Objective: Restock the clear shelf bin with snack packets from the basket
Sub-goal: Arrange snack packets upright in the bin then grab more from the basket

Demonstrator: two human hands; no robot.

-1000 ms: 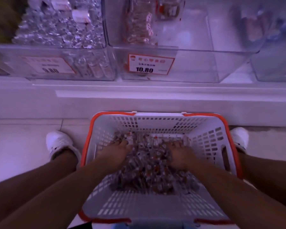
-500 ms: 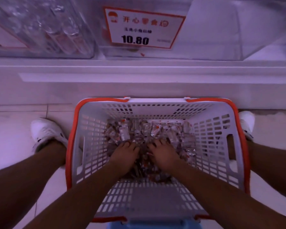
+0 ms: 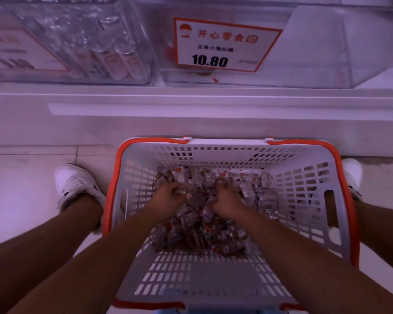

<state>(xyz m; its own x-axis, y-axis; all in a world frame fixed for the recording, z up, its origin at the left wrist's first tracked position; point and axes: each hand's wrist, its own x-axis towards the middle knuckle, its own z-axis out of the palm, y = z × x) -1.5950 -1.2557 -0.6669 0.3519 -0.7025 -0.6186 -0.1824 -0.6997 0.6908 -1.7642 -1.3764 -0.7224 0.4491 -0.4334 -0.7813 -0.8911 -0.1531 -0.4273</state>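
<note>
**Both hands deep in the basket of snack packets**

We look down into a white slotted basket (image 3: 304,200) with an orange rim, standing on the tiled floor (image 3: 21,189) just in front of the white shelf (image 3: 191,105). A heap of small clear snack packets (image 3: 202,232) with red marks fills its bottom, piled more toward the far wall.

Our left hand (image 3: 171,194) lies in the heap with its fingers curled round a bunch of packets. Our right hand (image 3: 225,197) is beside it, close but apart, fingers likewise curled down into the pile and closed on packets. Both forearms reach in over the near rim.

Up on the shelf, directly beyond the basket, stands the clear shelf bin (image 3: 315,53). It carries a white price tag (image 3: 222,45) with an orange border, reading 10.80. Behind the tag we make out only a faint reddish item low in the bin; the rest of the visible interior looks see-through. To its left, touching or nearly so, is a second clear bin (image 3: 127,53) holding clear wrapped goods, with its own blurred label (image 3: 16,51).

A white shoe (image 3: 75,184) stands on the floor to the left of the basket, and another white shoe (image 3: 352,175) shows at its right side.
</note>
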